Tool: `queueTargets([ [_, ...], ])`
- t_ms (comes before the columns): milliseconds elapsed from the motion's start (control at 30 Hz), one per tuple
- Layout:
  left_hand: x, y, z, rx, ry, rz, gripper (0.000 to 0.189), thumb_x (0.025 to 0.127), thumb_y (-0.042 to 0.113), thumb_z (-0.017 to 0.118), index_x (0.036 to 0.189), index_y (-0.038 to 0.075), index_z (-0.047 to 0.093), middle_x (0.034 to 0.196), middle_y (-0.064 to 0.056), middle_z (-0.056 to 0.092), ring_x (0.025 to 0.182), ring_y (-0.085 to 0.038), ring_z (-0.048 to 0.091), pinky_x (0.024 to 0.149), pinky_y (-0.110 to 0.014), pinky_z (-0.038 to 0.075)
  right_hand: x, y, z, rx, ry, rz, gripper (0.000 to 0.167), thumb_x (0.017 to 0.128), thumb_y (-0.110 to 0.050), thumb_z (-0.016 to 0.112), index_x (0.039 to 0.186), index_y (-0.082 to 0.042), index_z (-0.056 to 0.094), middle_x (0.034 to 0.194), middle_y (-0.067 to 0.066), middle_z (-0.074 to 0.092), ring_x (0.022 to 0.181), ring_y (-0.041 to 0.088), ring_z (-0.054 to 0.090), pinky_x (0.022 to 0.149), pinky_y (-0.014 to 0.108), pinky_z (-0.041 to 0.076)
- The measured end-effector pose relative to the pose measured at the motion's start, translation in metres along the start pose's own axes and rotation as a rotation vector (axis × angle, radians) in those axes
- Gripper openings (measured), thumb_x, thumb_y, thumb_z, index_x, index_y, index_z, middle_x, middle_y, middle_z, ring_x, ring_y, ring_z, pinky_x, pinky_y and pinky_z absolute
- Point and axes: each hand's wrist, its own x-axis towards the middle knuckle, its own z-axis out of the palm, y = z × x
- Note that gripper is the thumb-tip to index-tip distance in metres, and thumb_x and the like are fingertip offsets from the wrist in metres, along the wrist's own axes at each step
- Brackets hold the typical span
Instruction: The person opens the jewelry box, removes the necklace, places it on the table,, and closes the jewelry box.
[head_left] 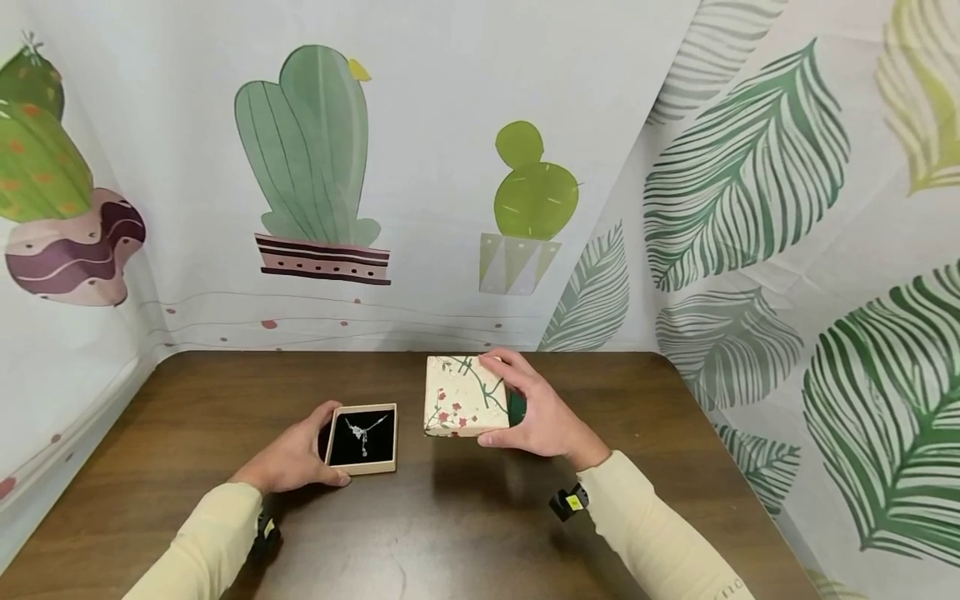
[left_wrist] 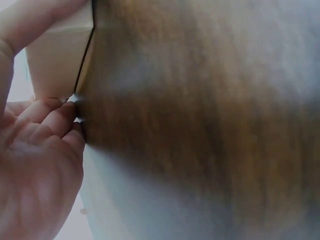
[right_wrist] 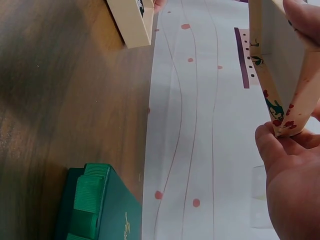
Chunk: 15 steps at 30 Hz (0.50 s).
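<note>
My left hand (head_left: 296,454) grips a shallow cream box base (head_left: 360,470) by its left side, thumb at the near edge and fingers at the far one. Inside, a silver chain with a pendant (head_left: 358,432) lies on black padding. The base rests on the table. In my right hand (head_left: 547,417) is the box's lid (head_left: 465,396), cream with red blossoms and green stems, pinched between thumb and fingers above the table. Its hollow underside shows in the right wrist view. The left wrist view shows the left hand (left_wrist: 40,145) against the base's side wall (left_wrist: 57,62).
A dark green box (right_wrist: 120,210) with a green ribbon stands on the table, mostly hidden behind the right hand in the head view. The brown wooden table (head_left: 360,550) meets a printed cloth backdrop (head_left: 435,208) at its far edge.
</note>
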Motion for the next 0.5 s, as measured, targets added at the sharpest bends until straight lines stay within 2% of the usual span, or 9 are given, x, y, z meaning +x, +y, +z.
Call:
queueTargets([
  [167,0.0028,-0.0031,0.0021,-0.031,-0.008,0.002,0.106,0.062,0.035,0.1,0.145,0.007,0.039,0.122,-0.005,0.068,0.094,-0.013,0.062,0.091,-0.032,0.049,0.0012,0.0029,0.0032,0.015,0.007,-0.016,0.098,0.071,-0.02,0.097,0.155,-0.009,0.047,0.155,0.008,0.042,0.128,0.018,0.049,0.101,0.026,0.046],
  [233,0.0024,-0.004,0.0024,-0.014,-0.001,0.002,0.109,0.062,0.037,0.1,0.146,0.006,0.039,0.127,-0.008,0.067,0.097,-0.014,0.062,0.093,-0.035,0.05,0.0023,0.0041,0.0051,0.021,0.003,-0.021,0.098,0.071,-0.019,0.097,0.156,-0.008,0.047,0.155,0.009,0.042,0.127,0.019,0.05,0.1,0.022,0.045],
  [433,-0.0014,-0.0013,0.0015,0.021,0.006,-0.029,0.116,0.06,0.039,0.1,0.15,0.004,0.036,0.142,-0.022,0.06,0.116,-0.027,0.063,0.102,-0.05,0.049,0.0051,0.0065,0.0085,0.034,-0.012,0.004,0.099,0.073,-0.018,0.096,0.157,-0.008,0.045,0.157,0.009,0.041,0.13,0.02,0.049,0.103,0.024,0.045],
  [500,-0.0012,0.0002,0.0012,0.015,0.003,-0.022,0.116,0.061,0.038,0.1,0.15,0.002,0.035,0.144,-0.026,0.058,0.119,-0.031,0.062,0.103,-0.053,0.049,0.0052,0.0075,0.0082,0.033,-0.008,0.013,0.099,0.073,-0.017,0.096,0.157,-0.008,0.045,0.157,0.009,0.041,0.131,0.02,0.048,0.104,0.025,0.045],
])
